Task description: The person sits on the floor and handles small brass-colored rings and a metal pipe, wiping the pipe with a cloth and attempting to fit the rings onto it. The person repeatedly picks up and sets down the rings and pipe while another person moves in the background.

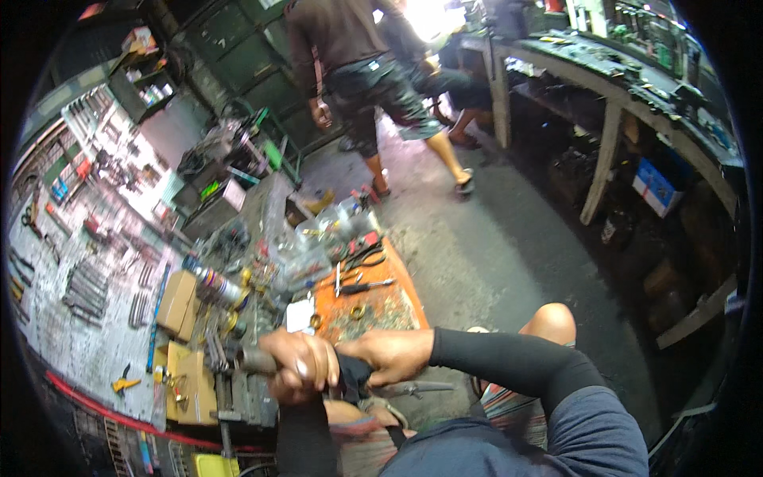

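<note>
sleeves: long, black, snug | top: grey-blue | shorts: striped, multicoloured | knee: bare

Orange tray holding pliers; cardboard boxes; person standing behind.

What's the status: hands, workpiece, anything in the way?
Left hand gripping grey cylindrical part. Right hand on black sleeve cuff at left wrist. Orange tray of tools just beyond; nothing blocking.

Grey concrete floor, tool-hung wall, long workbench, bright doorway glare
</note>
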Action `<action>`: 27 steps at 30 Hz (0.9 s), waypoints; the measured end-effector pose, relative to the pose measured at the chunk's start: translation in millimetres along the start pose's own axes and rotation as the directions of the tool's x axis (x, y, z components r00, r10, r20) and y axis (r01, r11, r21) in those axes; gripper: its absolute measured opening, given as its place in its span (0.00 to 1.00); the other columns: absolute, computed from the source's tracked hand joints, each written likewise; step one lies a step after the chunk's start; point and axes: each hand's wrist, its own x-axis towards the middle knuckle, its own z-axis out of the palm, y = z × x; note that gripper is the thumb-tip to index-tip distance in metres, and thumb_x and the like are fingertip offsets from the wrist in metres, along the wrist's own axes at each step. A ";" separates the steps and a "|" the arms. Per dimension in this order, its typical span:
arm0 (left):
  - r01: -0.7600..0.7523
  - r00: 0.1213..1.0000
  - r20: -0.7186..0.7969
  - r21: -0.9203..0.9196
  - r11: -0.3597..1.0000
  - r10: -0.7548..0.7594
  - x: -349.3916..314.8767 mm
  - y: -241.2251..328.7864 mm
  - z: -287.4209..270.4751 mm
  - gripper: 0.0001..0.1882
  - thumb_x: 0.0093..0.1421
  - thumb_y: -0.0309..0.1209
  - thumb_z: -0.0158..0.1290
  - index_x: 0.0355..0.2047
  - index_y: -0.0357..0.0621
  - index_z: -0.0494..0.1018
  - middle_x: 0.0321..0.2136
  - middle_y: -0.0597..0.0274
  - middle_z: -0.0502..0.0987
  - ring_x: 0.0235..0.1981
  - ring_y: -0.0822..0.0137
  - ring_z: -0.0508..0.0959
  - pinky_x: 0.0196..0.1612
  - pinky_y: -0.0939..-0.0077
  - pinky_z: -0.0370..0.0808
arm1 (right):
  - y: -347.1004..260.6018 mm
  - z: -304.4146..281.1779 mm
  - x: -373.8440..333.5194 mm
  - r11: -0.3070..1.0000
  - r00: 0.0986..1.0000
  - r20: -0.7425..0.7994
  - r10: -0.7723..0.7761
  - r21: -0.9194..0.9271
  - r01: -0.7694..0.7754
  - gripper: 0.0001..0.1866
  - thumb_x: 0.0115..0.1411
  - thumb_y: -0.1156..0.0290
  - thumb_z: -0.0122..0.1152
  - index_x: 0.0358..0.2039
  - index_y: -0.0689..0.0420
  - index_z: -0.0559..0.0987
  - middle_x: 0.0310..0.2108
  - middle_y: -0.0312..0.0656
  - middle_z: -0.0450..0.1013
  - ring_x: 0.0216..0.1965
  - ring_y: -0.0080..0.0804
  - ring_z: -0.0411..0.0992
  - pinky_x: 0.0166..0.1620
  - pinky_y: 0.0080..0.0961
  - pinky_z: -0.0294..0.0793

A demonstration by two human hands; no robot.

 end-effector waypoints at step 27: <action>0.024 0.978 -0.194 -0.261 0.965 -0.076 -7.7 -34.7 -34.3 0.17 0.79 0.46 0.56 0.47 0.44 0.75 0.16 0.75 0.64 0.16 0.77 0.66 0.27 0.75 0.74 | 43.0 -24.4 -58.5 0.778 0.790 -0.345 0.507 0.577 -0.247 0.21 0.70 0.61 0.72 0.56 0.62 0.82 0.44 0.40 0.84 0.45 0.28 0.81 0.51 0.35 0.82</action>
